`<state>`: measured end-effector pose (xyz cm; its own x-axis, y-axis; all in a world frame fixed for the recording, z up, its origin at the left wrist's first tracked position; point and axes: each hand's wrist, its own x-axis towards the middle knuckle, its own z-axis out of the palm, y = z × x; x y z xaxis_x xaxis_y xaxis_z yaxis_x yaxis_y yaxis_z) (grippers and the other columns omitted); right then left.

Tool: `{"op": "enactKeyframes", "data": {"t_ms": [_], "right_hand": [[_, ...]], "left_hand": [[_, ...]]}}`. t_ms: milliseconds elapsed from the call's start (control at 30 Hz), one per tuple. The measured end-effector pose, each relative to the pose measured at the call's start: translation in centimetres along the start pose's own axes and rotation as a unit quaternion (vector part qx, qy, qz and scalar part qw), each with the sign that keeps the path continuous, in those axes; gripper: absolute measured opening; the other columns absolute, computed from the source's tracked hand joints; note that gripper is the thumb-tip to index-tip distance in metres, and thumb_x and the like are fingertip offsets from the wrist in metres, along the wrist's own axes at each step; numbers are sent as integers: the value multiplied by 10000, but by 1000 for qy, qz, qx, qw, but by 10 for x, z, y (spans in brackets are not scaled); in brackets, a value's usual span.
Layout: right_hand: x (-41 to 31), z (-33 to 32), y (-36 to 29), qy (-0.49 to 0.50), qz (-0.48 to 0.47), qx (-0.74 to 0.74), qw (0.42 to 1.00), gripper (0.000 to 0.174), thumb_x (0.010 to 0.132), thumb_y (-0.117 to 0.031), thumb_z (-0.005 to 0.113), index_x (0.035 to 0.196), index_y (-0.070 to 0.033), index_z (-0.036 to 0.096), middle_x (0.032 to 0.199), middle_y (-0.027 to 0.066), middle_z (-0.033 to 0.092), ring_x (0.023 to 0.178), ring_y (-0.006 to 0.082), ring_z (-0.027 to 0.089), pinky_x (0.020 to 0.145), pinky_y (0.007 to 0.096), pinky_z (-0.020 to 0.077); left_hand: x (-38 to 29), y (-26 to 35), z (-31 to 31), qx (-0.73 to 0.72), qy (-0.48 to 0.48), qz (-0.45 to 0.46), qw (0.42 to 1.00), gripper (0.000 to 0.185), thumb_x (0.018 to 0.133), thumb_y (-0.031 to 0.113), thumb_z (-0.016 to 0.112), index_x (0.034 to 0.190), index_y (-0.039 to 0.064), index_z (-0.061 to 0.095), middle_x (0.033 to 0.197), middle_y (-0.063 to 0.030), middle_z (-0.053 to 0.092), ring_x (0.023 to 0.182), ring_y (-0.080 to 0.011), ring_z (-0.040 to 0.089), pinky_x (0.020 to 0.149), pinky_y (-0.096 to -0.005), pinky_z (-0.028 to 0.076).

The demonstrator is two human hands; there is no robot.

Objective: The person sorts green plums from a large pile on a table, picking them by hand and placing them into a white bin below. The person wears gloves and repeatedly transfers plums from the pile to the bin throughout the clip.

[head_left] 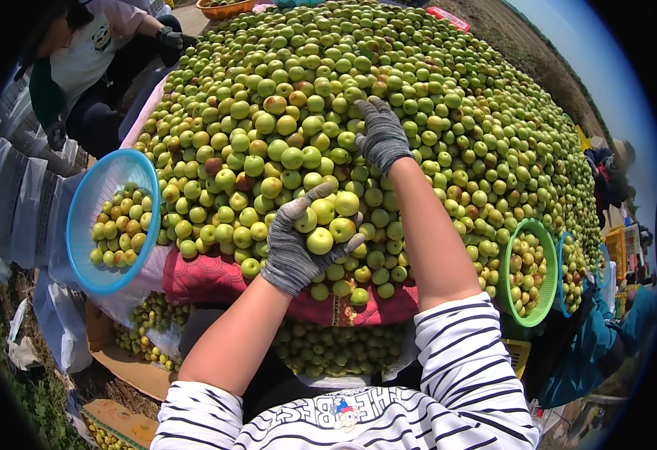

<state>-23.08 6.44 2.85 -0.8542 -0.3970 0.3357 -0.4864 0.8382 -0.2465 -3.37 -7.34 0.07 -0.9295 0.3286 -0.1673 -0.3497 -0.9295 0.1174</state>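
Observation:
A broad heap of green jujube-like fruits (283,152), some blushed brown or red, spreads out before me. My left hand (300,242), in a grey knit glove, cups several larger green fruits (328,219) above the near side of the heap, thumb and fingers curved around them. Farther out and to the right, my right hand (382,132) wears a matching glove. Its fingers are spread and touch the top of the heap; nothing shows in its grasp, though the palm side is hidden.
A blue plastic basket (73,247) part-filled with fruit stands left; a green basket (553,270) stands right. Red cloth (205,278) edges the heap. Fruit-filled cardboard boxes (131,365) lie low left. A gloved person (81,62) sits upper left; a person in teal (587,343) is at right.

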Motion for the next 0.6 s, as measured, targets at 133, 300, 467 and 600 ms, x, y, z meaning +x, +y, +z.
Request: {"op": "enactKeyframes", "data": {"t_ms": [133, 300, 467, 600], "right_hand": [[35, 2, 19, -159, -23, -65, 985, 706, 722, -147, 751, 1364, -153, 459, 1309, 142, 530, 1199, 362, 482, 1062, 436, 405], [30, 6, 22, -155, -57, -110, 980, 739, 745, -253, 776, 1388, -143, 428, 1343, 171, 491, 1199, 384, 499, 1053, 442, 415], [30, 16, 22, -170, -32, -79, 982, 573, 787, -265, 737, 1307, -194, 508, 1297, 197, 506, 1148, 377, 554, 977, 463, 464], [17, 16, 10, -140, 10, -68, 988, 502, 813, -158, 671, 1294, -188, 531, 1261, 191, 511, 1124, 378, 565, 944, 469, 482]], "left_hand": [[1, 1, 2, 2, -12, -13, 1000, 571, 831, 336, 628, 1345, 148, 466, 1291, -156, 525, 1146, -363, 563, 963, -605, 473], [1, -3, 0, 22, -10, -22, 999, 592, 818, 350, 644, 1338, 133, 462, 1297, -167, 521, 1161, -372, 557, 969, -611, 464], [1, -10, -1, 23, -22, -38, 999, 571, 831, 355, 638, 1326, 131, 461, 1291, -170, 520, 1158, -375, 557, 970, -607, 464], [-1, -9, 0, 29, -23, -49, 998, 541, 833, 356, 642, 1307, 136, 501, 1325, -169, 503, 1198, -376, 525, 1002, -592, 443]]}}
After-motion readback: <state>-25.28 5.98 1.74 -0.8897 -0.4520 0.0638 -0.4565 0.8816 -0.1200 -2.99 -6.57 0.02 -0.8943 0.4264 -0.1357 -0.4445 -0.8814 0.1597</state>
